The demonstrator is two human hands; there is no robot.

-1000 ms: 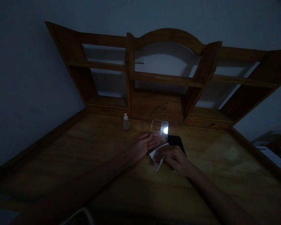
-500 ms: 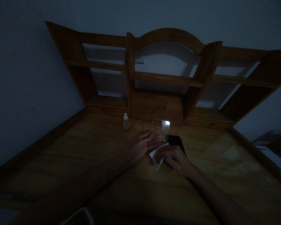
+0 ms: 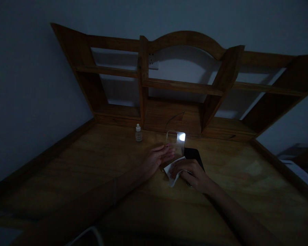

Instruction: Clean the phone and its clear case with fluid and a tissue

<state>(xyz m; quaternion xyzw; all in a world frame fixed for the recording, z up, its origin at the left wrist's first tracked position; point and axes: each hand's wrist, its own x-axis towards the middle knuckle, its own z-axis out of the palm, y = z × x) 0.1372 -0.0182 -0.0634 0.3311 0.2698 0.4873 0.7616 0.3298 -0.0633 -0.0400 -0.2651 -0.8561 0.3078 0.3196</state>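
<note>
Head view: left hand [image 3: 157, 159] keeps its grip on the clear phone case [image 3: 175, 145], now tilted slightly; right hand [image 3: 188, 173] stays closed on the white cloth [image 3: 172, 169], wiping.

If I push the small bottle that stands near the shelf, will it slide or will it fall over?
The small bottle stands upright, taller than wide, with a narrow cap, so a push near the top would probably tip it. Once on its side, its seemingly round body might roll on the smooth wooden desk. It looks light; the dim picture hides any contents.

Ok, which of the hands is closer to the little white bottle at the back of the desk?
Left. The left hand lies just in front and right of the small bottle, holding the clear case; the right hand is farther right, on the white cloth.
</note>
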